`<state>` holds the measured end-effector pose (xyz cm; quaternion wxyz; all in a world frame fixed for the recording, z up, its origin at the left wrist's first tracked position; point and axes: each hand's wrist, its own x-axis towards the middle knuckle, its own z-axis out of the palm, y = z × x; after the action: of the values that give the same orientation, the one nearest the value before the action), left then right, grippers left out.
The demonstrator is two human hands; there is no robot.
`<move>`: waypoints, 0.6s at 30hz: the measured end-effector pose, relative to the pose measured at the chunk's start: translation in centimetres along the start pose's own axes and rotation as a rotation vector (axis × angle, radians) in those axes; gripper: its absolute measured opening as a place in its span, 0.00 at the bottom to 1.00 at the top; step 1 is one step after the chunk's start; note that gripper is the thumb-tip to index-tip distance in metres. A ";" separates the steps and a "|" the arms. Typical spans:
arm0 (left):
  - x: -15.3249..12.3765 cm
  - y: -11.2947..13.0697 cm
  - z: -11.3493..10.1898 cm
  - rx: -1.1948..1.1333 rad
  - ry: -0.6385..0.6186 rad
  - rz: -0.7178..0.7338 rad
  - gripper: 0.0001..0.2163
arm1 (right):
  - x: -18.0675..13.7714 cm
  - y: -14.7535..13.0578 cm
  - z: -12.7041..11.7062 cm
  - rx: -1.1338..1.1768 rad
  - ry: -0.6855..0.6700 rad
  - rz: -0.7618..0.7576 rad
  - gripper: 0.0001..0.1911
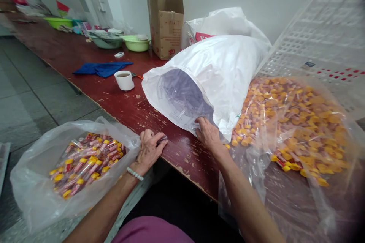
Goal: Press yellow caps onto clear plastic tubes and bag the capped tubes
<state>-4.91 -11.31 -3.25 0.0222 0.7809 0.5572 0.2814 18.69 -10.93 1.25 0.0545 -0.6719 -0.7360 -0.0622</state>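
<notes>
My left hand point(148, 148) rests on the front edge of the dark red table point(119, 102), its fingers closed round some clear plastic tubes point(162, 139). My right hand point(208, 133) reaches into the mouth of a big white sack point(228, 68) full of clear tubes, fingers curled on those at the opening. A clear bag point(37, 193) of filled tubes with yellow caps hangs off the table edge at my left. Another clear bag point(336, 129), holding many yellow caps, lies to the right of the sack.
A white cup point(124, 80) of dark drink and a blue cloth point(102, 68) lie further along the table. Behind stand an open cardboard box point(167, 26), green basins point(136, 43) and a white sack. A white plastic crate point(327, 34) leans at the right.
</notes>
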 end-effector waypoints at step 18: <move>0.9 1.7 -0.6 0.020 -0.212 0.320 0.19 | 4.5 -1.1 -0.5 0.029 -0.067 -0.155 0.11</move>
<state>-3.54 -11.29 -1.78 0.0280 0.8851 0.4232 0.1917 17.22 -6.69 2.43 0.0347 -0.6136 -0.7882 -0.0331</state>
